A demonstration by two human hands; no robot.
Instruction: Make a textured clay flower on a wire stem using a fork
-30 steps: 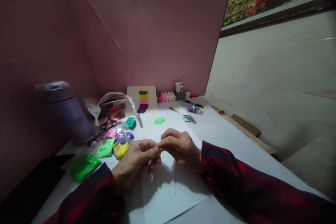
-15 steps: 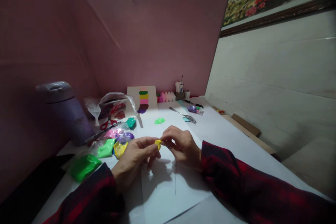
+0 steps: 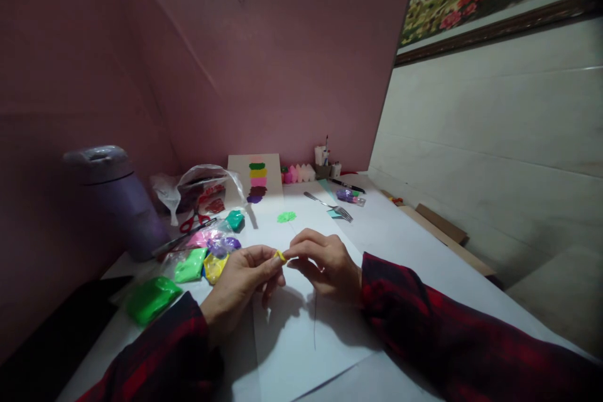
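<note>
Between my hands, above the white paper (image 3: 301,364), is a small lump of yellow modelling clay (image 3: 280,256). My left hand (image 3: 245,279) pinches it between thumb and forefinger. Bent fingers of my right hand (image 3: 327,264) close on the lump's right edge; the exact contact is partly hidden. Farther up the paper lies a flat, light green clay shape (image 3: 286,217) with a ragged edge. Bagged clay lies left of my left hand: yellow (image 3: 215,269), light green (image 3: 190,266), dark green (image 3: 153,300), purple (image 3: 223,245) and teal (image 3: 235,220).
A purple bottle (image 3: 125,207) stands at the left, near red-handled scissors (image 3: 188,224). Behind are a colour-swatch card (image 3: 240,185) and a pen holder (image 3: 323,171). A fork (image 3: 336,209) and a purple packet (image 3: 348,196) lie right of the paper. A pink partition (image 3: 282,63) closes off the back.
The yellow clay has shifted slightly left and shows less between my fingers. My right fingertips have moved slightly left with it and changed their bend. My left hand stays nearly in place.
</note>
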